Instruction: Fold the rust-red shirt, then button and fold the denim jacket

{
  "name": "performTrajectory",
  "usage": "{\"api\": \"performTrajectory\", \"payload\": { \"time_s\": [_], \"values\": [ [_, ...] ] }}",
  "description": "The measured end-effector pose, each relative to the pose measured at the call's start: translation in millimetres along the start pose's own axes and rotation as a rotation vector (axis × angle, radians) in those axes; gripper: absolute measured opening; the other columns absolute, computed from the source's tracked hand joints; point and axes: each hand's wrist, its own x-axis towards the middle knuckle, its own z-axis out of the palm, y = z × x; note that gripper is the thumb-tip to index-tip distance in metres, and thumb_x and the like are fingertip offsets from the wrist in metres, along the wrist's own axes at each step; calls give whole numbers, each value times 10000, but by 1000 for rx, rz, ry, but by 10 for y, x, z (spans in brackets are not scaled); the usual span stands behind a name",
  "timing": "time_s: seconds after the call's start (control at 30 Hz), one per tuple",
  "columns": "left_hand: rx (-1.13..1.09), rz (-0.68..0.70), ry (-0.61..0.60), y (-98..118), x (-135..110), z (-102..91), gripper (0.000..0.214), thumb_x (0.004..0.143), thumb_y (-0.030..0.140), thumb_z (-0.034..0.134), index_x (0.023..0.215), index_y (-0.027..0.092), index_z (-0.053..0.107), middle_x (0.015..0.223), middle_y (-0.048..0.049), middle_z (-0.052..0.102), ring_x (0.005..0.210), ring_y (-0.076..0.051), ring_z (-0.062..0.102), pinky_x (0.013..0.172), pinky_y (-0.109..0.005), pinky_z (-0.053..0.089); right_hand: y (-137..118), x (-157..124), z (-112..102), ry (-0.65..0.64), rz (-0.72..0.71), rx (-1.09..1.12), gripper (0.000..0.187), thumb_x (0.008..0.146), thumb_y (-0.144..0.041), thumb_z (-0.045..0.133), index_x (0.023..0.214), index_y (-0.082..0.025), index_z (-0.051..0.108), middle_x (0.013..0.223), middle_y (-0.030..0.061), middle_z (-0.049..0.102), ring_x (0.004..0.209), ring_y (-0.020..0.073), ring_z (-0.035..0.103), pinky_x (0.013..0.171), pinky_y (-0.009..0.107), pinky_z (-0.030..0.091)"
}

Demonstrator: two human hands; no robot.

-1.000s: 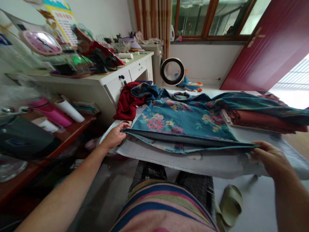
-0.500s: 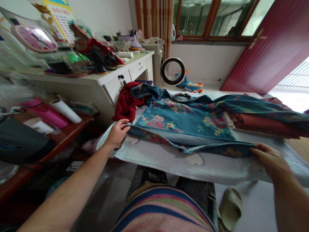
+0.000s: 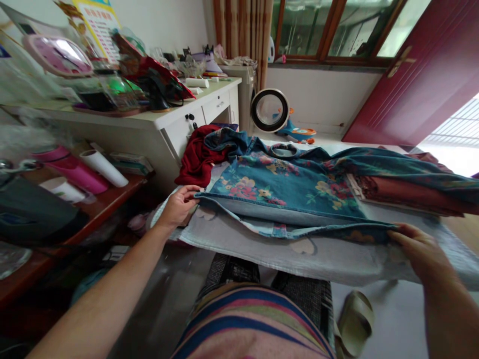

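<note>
A blue floral garment (image 3: 284, 187) lies spread over a grey padded ironing surface (image 3: 262, 249) in front of me. My left hand (image 3: 178, 205) pinches the garment's hem at its left corner. At the right, my right hand (image 3: 419, 252) grips the same hem, fingers closed on the cloth. The hem is held slightly off the grey surface, so the pale inside of the cloth shows between my hands.
A dark red cloth (image 3: 196, 159) is heaped at the far left of the surface, and folded brownish-red fabric (image 3: 404, 192) lies at the right. A cluttered white desk (image 3: 164, 122) and a red-brown table (image 3: 75, 199) stand to my left. A slipper (image 3: 355, 319) lies on the floor.
Both hands have kept their grip on the hem. It dropped and slackened half a second ago and is now raised and drawn straighter again.
</note>
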Motion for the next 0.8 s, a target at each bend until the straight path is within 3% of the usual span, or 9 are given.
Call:
{"api": "performTrajectory", "payload": {
  "time_s": [0.13, 0.2, 0.43, 0.63, 0.8],
  "values": [
    [236, 6, -69, 84, -108, -52, 400, 676, 326, 608, 1039, 168, 669, 888, -22, 705, 606, -129, 599, 586, -230, 466, -80, -111, -31, 37, 49, -30, 376, 531, -453, 680, 841, -241, 679, 600, 6, 570, 491, 167, 452, 452, 304, 326],
    [365, 15, -135, 120, -157, -84, 377, 657, 329, 585, 985, 186, 704, 852, -5, 690, 567, -128, 562, 551, -233, 446, -119, -183, -46, 14, 60, 11, 359, 551, -430, 659, 845, -225, 676, 543, -10, 529, 473, 154, 426, 446, 295, 322],
    [677, 251, -279, 47, -189, -125, 214, 703, 467, 639, 744, 266, 701, 844, -17, 696, 878, -254, 602, 843, -346, 464, -20, -325, -65, -134, 35, 241, 329, 628, -408, 647, 871, -187, 643, 576, 13, 617, 530, 172, 544, 475, 277, 421],
    [785, 314, -444, -166, -122, -170, 293, 695, 522, 664, 900, 315, 703, 962, 27, 698, 967, -260, 586, 916, -400, 433, 93, -397, 9, -107, -38, 225, 417, 587, -381, 722, 943, -198, 607, 547, -54, 560, 470, 125, 491, 455, 241, 386],
    [891, 310, -391, -168, -111, -189, 255, 722, 395, 481, 888, 303, 651, 986, 47, 714, 995, -244, 605, 947, -393, 442, 158, -445, 35, 11, -71, 167, 383, 593, -352, 669, 924, -221, 526, 633, -50, 574, 513, 127, 504, 493, 246, 395]
  ]
}}
